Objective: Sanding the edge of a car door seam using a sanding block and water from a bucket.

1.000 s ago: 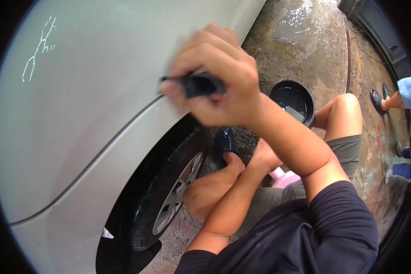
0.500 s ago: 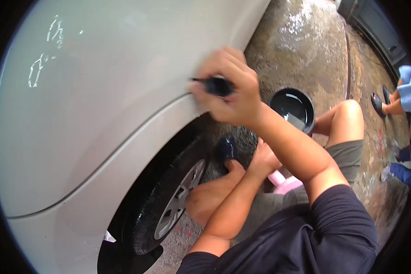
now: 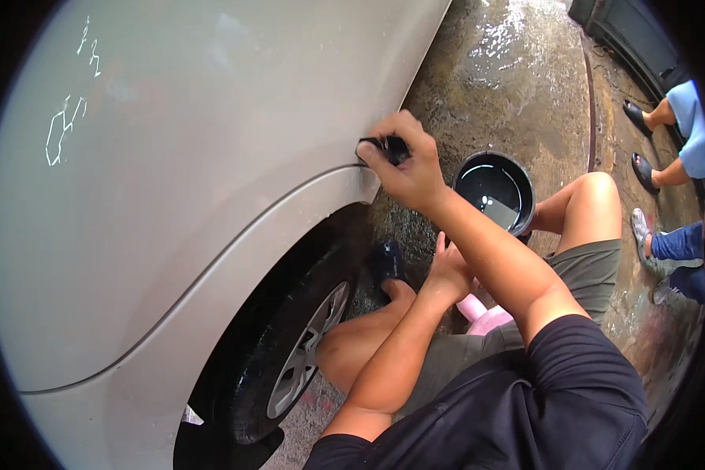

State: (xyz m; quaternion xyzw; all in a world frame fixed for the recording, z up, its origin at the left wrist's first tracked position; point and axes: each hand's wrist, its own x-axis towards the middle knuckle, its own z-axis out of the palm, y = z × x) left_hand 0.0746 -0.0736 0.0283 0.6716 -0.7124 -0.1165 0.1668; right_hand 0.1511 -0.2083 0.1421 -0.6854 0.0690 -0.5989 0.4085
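Observation:
My right hand [image 3: 409, 160] is closed around a small black object [image 3: 392, 149], perhaps a pad or sponge; its exact kind is hidden by my fingers. I hold it at the edge of the silver-grey car body panel [image 3: 235, 117], just above the wheel arch. My left hand [image 3: 451, 270] rests low between my knees, beside the black bucket [image 3: 495, 193] of dark liquid. The right forearm covers most of the left hand's fingers; one digit sticks up. Whether it holds anything cannot be seen.
The car's wheel [image 3: 290, 360] with its black tyre is close to my left knee. A pink object [image 3: 489, 319], perhaps a stool, shows under me. Wet concrete [image 3: 501, 86] lies beyond the bucket. Other people's legs [image 3: 666, 172] and a dark vehicle [image 3: 634, 47] are at the right.
My right hand has moved a little to the right along the panel, toward its edge, with the black object. The left hand stays low. At the right, the bystanders' feet show more fully.

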